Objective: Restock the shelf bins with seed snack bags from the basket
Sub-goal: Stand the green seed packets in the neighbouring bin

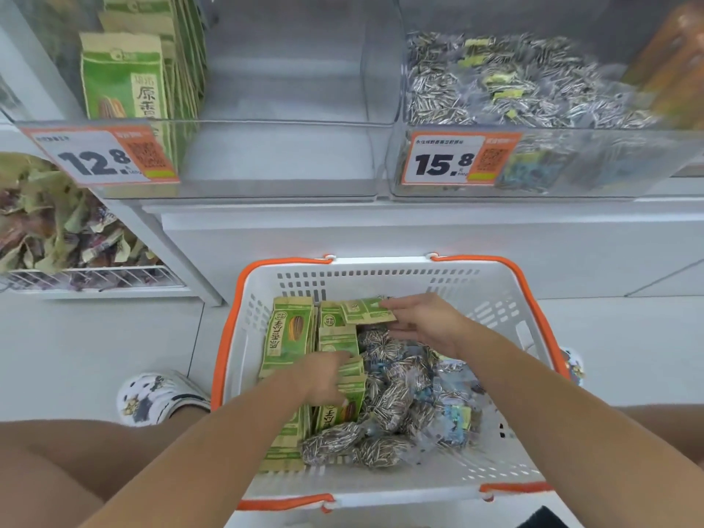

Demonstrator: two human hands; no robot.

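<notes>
white basket (495,299) holds green seed bags (289,337) left, clear striped-seed packs (396,398) right. right hand (423,322) pinches one green bag (367,310); left hand (327,379) grips another.

**A snack aisle in a shop**

Clear shelf bins (289,161) carry orange price tags (101,156) with QR codes, reading 12.8 and 15.8 (459,161). A white, orange-handled shopping basket (491,287) of packaged sunflower seeds (289,335) sits on the floor.

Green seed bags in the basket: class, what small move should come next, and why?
Probably lift the green bags up to the left bin. Both the left hand and right hand already grip them, and that bin has room beside its matching bags.
</notes>
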